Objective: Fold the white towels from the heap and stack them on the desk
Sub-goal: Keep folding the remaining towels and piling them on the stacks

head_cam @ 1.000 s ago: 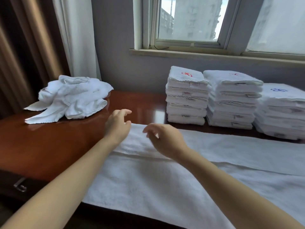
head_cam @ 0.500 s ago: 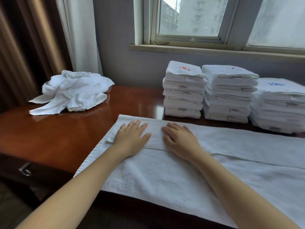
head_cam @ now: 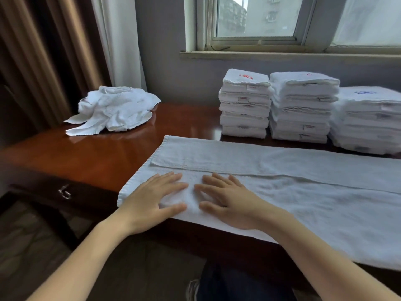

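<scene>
A long white towel (head_cam: 303, 192) lies spread across the front of the brown wooden desk (head_cam: 91, 157), its far long edge folded toward me. My left hand (head_cam: 156, 198) and my right hand (head_cam: 227, 200) lie flat side by side on its near left part, fingers straight and pressing down. A crumpled heap of white towels (head_cam: 115, 109) sits at the desk's back left. Three stacks of folded white towels (head_cam: 245, 105) stand at the back right below the window.
The middle stack (head_cam: 301, 107) and right stack (head_cam: 368, 120) stand close behind the spread towel. A drawer handle (head_cam: 65, 192) shows on the desk front at left. Curtains (head_cam: 54, 57) hang beside the heap. My legs and a shoe (head_cam: 193, 290) are below the desk edge.
Both hands came down from above the towel, pressed flat on the folded strip, then slid toward me onto the near half. The view tilted downward.
</scene>
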Tool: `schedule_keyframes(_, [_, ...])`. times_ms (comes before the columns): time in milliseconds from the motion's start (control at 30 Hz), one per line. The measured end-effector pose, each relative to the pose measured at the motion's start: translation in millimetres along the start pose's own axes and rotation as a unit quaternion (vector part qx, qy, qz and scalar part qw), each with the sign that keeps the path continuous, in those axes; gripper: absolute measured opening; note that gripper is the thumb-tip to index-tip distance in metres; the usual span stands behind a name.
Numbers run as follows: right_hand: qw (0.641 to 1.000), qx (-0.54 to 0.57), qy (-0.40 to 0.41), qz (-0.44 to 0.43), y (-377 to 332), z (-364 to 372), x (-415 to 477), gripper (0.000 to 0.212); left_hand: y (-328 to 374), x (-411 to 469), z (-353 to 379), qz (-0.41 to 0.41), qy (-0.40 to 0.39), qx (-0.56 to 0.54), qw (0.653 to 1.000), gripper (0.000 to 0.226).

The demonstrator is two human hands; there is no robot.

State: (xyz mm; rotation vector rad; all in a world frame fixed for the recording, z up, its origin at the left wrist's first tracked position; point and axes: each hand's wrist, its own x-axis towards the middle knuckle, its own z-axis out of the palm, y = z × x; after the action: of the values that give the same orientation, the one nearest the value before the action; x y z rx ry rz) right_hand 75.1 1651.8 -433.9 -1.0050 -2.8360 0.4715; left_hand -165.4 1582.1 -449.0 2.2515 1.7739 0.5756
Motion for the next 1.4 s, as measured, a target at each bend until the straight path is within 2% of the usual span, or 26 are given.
schedule_keyframes(133, [0.999, -0.031, 0.005, -0.028, -12, 13, -14, 0.079, 0, -27, 7, 0.045, 0.025, 0.062, 0.997, 0.083])
schedule_keyframes(267, [0.992, -0.120, 0.022, -0.032, -19, 25, -21, 0.100, -1, -40, 15, 0.049, 0.174, 0.024, 0.983, 0.065])
schedule_keyframes(367, [0.992, -0.114, 0.044, -0.031, -28, 23, -25, 0.089, 1, -46, 17, 0.061, 0.207, -0.035, 0.976, 0.032])
schedule_keyframes(467, [0.996, -0.030, 0.086, -0.006, -34, 7, -29, 0.063, 2, -44, 12, 0.011, 0.221, -0.094, 0.971, 0.017])
schedule_keyframes(567, [0.992, 0.014, 0.110, 0.055, -36, -13, -36, 0.040, 2, -34, 2, -0.016, 0.257, -0.082, 0.963, 0.014])
schedule_keyframes(700, [0.969, -0.046, 0.216, 0.111, -24, -36, -43, 0.016, 5, -12, -10, -0.032, 0.275, -0.054, 0.960, 0.021])
schedule_keyframes(867, [0.936, -0.071, 0.301, 0.166, 6, -52, -40, 0.018, 12, 22, -19, -0.044, 0.290, 0.004, 0.956, 0.021])
schedule_keyframes(1067, [0.918, -0.088, 0.355, 0.154, 46, -62, -6, 0.022, 12, 72, -29, -0.045, 0.296, 0.087, 0.950, 0.018])
schedule_keyframes(1267, [0.924, -0.131, 0.329, 0.141, 92, -63, 34, 0.025, -7, 124, -20, -0.073, 0.260, 0.186, 0.945, 0.025])
schedule_keyframes(1333, [0.935, -0.129, 0.300, 0.138, 105, -58, 42, 0.023, -9, 134, -9, -0.089, 0.252, 0.217, 0.939, 0.040])
schedule_keyframes(1400, [0.949, -0.093, 0.267, 0.136, 116, -50, 47, 0.021, -9, 137, 4, -0.064, 0.268, 0.182, 0.944, 0.056])
